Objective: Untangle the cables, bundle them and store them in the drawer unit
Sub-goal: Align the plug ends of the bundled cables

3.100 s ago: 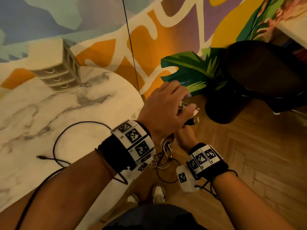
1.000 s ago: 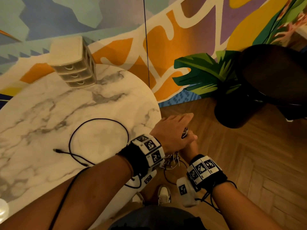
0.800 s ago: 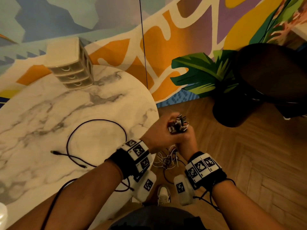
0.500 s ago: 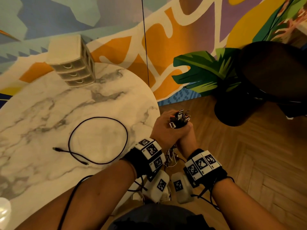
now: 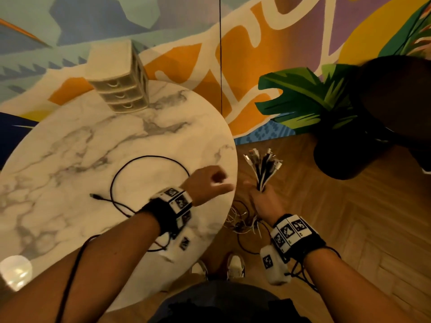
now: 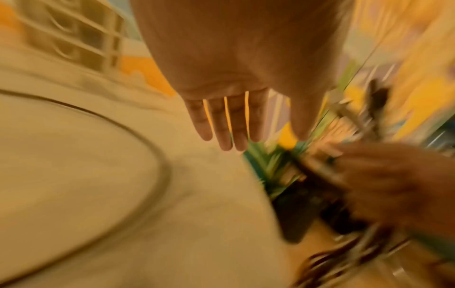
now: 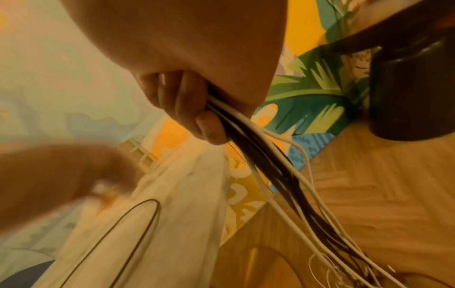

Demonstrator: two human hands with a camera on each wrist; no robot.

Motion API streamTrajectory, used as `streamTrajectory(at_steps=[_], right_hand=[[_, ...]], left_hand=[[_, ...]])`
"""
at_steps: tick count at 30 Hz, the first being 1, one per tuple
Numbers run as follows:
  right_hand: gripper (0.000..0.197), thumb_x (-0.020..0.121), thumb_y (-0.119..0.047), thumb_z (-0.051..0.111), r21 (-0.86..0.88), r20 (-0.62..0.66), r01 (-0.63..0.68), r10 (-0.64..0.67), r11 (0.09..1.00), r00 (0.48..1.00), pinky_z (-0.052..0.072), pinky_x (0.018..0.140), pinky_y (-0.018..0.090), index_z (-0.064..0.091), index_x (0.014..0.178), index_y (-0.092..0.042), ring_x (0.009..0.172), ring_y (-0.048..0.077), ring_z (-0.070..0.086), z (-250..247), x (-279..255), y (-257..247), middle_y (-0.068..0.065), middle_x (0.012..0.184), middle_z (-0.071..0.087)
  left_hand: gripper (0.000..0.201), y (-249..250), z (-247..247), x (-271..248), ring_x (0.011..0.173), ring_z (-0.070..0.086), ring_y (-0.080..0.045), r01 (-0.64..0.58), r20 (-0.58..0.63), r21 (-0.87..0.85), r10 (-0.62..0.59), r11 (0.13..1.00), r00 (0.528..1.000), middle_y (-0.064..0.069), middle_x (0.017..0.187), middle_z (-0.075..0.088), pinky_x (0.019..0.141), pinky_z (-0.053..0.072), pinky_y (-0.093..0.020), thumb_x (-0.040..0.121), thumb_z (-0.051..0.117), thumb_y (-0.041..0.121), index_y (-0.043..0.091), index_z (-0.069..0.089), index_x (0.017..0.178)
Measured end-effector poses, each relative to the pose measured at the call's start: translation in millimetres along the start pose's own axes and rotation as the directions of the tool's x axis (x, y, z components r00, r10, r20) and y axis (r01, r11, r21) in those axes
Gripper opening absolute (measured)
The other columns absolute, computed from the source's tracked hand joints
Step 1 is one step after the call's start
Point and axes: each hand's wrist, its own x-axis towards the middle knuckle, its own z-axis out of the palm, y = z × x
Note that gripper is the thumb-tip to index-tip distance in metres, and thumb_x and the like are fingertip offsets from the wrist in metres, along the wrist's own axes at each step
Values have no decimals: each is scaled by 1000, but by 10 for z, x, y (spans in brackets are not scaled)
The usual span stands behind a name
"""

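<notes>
Fingers, right hand (image 5: 263, 201): curled tight round a bunch of cables (image 5: 263, 170), black and white, plugs fanned out above the fist.
Fingers, left hand (image 6: 229, 64): straight, slightly spread, holding nothing, over the counter (image 5: 70, 155) edge.
Cable tails: hang from the right fist toward the wooden floor (image 5: 349, 229), in a tangle.
Single black cable (image 5: 149, 158): looped on the counter.
Drawer unit (image 5: 119, 82): far edge of the counter, drawers closed.

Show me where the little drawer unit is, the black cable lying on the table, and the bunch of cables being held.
drawer unit (image 5: 121, 95), head view, on the middle drawer's front.
black cable (image 5: 149, 156), head view, on the top of its loop.
bunch of cables (image 5: 263, 170), head view, on the strands just below the plugs.
</notes>
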Motion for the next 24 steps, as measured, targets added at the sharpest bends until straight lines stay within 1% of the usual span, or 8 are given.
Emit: streamTrajectory(at_steps=[3,6,9,12,15,17,21,24], right_hand=[[38,94,-39,51,-7,-41,-143,142,990,989,28,44,23,39,63,-21,34,5,30,20,0,113,-10,44,35],[40,94,-37,52,3,-38,-160,160,987,986,28,40,20,41,60,-19,33,6,33,86,46,167,-10,40,37],[50,95,-38,49,-13,10,-143,144,990,990,29,40,20,45,52,-15,33,9,34,183,28,175,-7,38,39],[60,97,-46,41,-123,125,-164,179,979,976,32,42,19,63,55,-10,31,4,36,439,-6,198,-6,38,40],[51,97,-46,41,68,214,-247,228,967,950,27,40,21,70,73,-11,36,10,33,586,-26,179,-3,42,36],[41,96,-34,45,201,184,-299,263,933,947,27,42,24,58,66,-11,39,13,34,638,32,77,1,46,38],[42,96,-35,47,329,120,-234,205,915,971,25,42,25,57,63,-9,39,16,30,575,138,-66,0,42,36],[48,101,-34,38,417,31,-124,122,901,992,26,38,21,66,77,-3,34,10,27,385,178,-144,-3,38,33]], left_hand=[[48,-811,-156,-266,114,51,-24,150,56,522,-210,839,976,-6,125,52,93,41,-32,85,60,47,18,52,122],[61,-1318,-144,-592,135,33,-26,119,171,761,-375,637,911,-9,151,29,108,29,-32,93,48,41,17,29,145],[50,-1360,-38,-678,127,43,-26,155,144,721,-365,675,920,-8,145,37,102,37,-34,96,42,35,13,33,140],[40,-993,43,-555,110,55,-31,148,105,625,-270,766,957,-7,132,47,87,45,-37,97,38,36,14,38,130],[32,-387,234,-371,93,60,-32,-3,82,639,-64,769,995,-7,121,54,69,42,-36,96,36,27,17,37,127],[34,-169,327,-333,85,61,-31,-58,59,644,26,763,998,-7,115,57,61,37,-34,96,35,23,19,35,130],[31,-199,325,-331,86,60,-31,5,-12,571,2,821,1000,-6,112,59,60,36,-34,99,32,29,18,38,127],[32,-631,141,-365,103,58,-30,116,8,543,-143,832,990,-7,119,59,78,43,-36,100,30,37,18,45,122]])
